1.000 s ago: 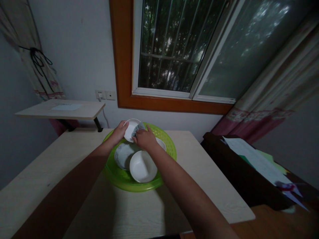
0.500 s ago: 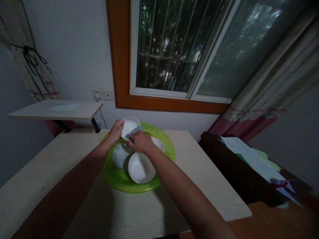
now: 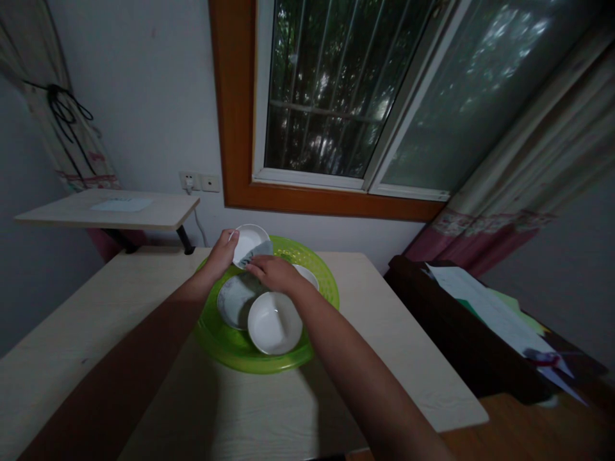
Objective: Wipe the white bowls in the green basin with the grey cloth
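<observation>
A small white dish (image 3: 248,241) is tilted up above the green basket (image 3: 259,366); my left hand (image 3: 223,251) grips it by its left rim. Over the dish's lower right edge lies my right hand (image 3: 273,271), fingers bent together on what looks like a thin grey cloth (image 3: 260,250) with dark markings; the fingers partly hide it. Below the hands, a plate with a faint grey pattern (image 3: 233,302) sits in the basket. A deep white bowl (image 3: 273,325) overlaps its right side. Another white bowl (image 3: 307,275) is partly hidden behind my right wrist.
The basket stands on a pale wooden table (image 3: 384,333). A small raised shelf (image 3: 106,211) with a paper sheet is at the left. Behind the table are the wall, a socket (image 3: 189,181) and a barred window (image 3: 331,96). Papers (image 3: 480,307) lie on dark furniture at the right.
My right hand has shifted slightly on the dish, its fingers now lying flatter over the lower edge. My left hand keeps the same grip. The view has turned a little.
</observation>
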`<state>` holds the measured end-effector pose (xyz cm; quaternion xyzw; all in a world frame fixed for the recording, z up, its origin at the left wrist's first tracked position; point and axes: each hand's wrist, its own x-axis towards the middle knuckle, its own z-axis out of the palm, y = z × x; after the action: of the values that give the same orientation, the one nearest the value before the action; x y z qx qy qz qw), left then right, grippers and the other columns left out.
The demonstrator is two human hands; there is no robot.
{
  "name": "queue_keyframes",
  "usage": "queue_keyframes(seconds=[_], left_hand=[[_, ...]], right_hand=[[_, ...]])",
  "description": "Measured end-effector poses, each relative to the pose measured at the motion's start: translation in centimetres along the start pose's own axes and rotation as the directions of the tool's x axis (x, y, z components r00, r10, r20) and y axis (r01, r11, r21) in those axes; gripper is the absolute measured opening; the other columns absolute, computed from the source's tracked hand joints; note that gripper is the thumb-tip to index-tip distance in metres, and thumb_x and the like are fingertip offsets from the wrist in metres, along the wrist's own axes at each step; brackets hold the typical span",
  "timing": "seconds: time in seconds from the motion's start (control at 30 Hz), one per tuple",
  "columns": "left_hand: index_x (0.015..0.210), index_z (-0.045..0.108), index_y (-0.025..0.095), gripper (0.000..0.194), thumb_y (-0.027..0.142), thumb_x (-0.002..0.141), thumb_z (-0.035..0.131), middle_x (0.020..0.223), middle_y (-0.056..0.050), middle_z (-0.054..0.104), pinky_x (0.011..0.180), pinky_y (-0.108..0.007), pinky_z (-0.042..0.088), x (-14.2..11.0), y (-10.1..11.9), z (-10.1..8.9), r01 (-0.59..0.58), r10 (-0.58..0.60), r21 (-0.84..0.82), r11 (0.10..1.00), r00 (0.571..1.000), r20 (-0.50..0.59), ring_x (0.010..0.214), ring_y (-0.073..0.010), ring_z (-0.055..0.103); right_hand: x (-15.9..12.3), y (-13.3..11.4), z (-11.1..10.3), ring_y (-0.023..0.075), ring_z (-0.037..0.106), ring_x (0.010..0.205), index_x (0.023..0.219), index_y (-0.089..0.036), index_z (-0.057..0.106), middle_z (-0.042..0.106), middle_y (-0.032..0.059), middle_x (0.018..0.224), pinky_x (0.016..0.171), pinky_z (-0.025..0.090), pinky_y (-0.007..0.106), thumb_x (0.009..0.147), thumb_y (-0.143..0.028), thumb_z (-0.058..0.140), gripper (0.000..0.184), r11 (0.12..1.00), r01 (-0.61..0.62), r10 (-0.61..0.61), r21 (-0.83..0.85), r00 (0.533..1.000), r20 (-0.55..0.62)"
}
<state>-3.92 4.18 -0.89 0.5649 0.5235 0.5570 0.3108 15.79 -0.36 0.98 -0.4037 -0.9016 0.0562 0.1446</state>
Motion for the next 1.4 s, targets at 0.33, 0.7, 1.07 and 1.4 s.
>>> queue_keyframes(seconds=[0.33,0.7,1.07,1.4], left_hand=[[0.104,0.06,0.023,0.041,0.062,0.094,0.053,0.091,-0.006,0.063,0.078,-0.036,0.048,0.1,0.0,0.1,0.029,-0.029,-0.01,1.0,0.999,0.022,0.085,-0.0254,0.058],[0.103,0.062,0.024,0.033,0.054,0.096,0.052,0.097,-0.007,0.067,0.096,-0.041,0.05,0.1,-0.1,-0.1,-0.006,0.008,0.036,0.999,0.999,-0.033,0.1,-0.0283,0.063],[0.103,0.06,0.024,0.039,0.06,0.088,0.059,0.089,-0.004,0.063,0.075,-0.035,0.047,-0.2,0.1,0.5,0.034,-0.026,-0.062,0.997,0.993,0.118,0.083,-0.0246,0.06],[0.101,0.059,0.023,0.035,0.056,0.093,0.053,0.09,-0.004,0.066,0.084,-0.038,0.053,-0.4,0.4,0.3,0.021,-0.023,0.016,1.0,0.995,0.096,0.089,-0.0252,0.063]], right_hand=[[-0.4,-1.8,-0.4,0.0289,0.065,0.134,0.126,-0.013,0.074,0.072,0.0193,0.139,0.104,0.055,0.042,0.113,-0.053,0.037,0.056,0.952,-0.1,0.084,-0.288,0.994,-0.07],[0.0,-1.2,-0.3,0.0194,0.072,0.123,0.139,-0.021,0.072,0.076,0.0054,0.139,0.106,0.053,0.03,0.112,-0.039,0.05,0.039,0.912,0.013,-0.024,0.409,0.999,0.022],[-0.2,-0.7,-0.4,0.025,0.061,0.14,0.126,-0.015,0.075,0.075,0.0128,0.136,0.111,0.05,0.035,0.112,-0.036,0.046,0.038,0.99,-0.08,0.08,-0.114,0.997,0.002],[-0.5,-1.6,0.0,0.0312,0.07,0.126,0.15,-0.019,0.055,0.071,0.016,0.142,0.102,0.058,0.047,0.11,-0.041,0.045,0.046,0.969,-0.122,0.117,-0.214,0.992,-0.036]])
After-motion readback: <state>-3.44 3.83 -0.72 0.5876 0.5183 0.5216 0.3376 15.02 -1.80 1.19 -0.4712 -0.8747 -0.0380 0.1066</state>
